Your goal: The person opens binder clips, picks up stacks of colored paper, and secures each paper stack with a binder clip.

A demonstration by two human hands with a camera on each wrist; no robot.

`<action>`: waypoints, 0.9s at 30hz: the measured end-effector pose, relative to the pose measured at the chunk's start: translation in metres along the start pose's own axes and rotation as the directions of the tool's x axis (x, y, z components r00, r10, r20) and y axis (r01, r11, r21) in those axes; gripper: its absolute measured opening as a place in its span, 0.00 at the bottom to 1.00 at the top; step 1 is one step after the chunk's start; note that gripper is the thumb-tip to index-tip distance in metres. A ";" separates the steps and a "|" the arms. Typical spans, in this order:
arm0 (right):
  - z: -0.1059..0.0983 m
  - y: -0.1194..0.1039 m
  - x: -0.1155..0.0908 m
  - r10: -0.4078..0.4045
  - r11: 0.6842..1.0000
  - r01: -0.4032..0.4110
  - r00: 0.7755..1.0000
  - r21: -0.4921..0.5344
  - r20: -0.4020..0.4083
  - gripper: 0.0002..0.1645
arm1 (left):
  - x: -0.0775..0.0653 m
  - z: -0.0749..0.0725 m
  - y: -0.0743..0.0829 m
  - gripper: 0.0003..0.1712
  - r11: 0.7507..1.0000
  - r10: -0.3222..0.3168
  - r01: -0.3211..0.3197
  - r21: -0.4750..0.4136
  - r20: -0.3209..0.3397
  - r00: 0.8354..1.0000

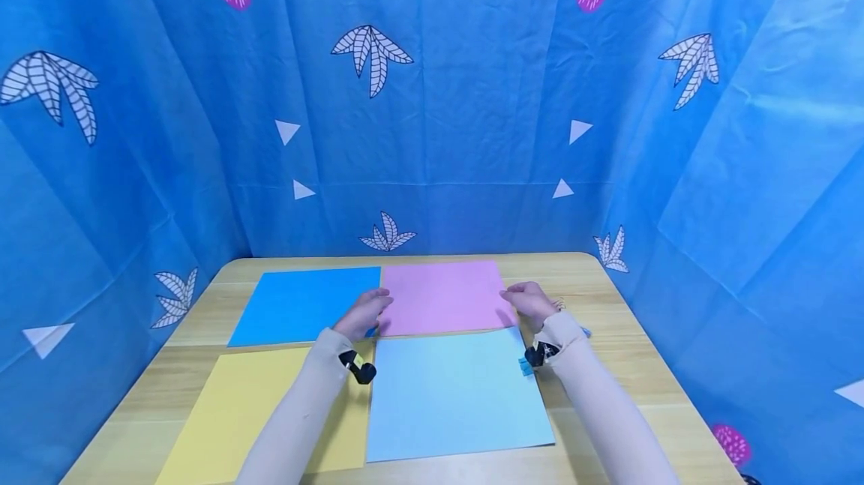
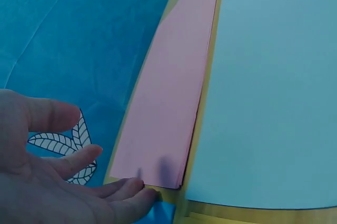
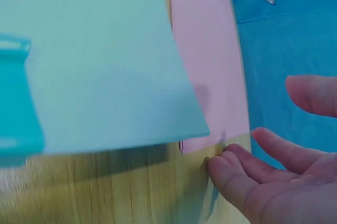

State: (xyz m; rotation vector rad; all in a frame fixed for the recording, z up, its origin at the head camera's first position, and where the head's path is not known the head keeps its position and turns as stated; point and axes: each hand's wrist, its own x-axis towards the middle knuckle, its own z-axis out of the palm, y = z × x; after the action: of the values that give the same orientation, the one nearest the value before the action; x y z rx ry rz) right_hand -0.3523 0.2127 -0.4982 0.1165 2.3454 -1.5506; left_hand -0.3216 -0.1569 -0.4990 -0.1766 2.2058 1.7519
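Observation:
Sheets of pink paper [image 1: 442,299] lie stacked at the back of the table, and both hands are at their short edges. My left hand [image 1: 364,311] is at the left edge, overlapping the blue paper [image 1: 304,305] in the head view. In the left wrist view its lower fingertips [image 2: 138,186] are right at the pink edge, with thumb raised and apart. Opposite, my right hand [image 1: 530,300] has its fingertips [image 3: 218,163] close to the right edge, thumb also lifted. Neither hand grips anything. In front lies light blue paper [image 1: 459,395].
Yellow paper [image 1: 250,395] lies at the front left, partly under the left sleeve [image 1: 297,414]. Bare wood table [image 1: 628,365] shows on the right. A blue patterned curtain [image 1: 421,133] hangs around the back and sides. A small teal object [image 1: 525,366] shows by the right wrist.

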 end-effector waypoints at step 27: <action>-0.003 -0.002 -0.001 0.054 0.977 -0.055 0.998 0.204 0.013 0.31 | 0.027 0.002 0.001 0.20 0.990 -0.134 0.138 0.005 -0.209 0.969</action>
State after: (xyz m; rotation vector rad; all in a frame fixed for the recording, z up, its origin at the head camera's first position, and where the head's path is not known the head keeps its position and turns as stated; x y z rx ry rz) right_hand -0.3525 0.2150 -0.4953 0.2210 2.1523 -1.7583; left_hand -0.3472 -0.1518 -0.5072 -0.5166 2.2912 1.7039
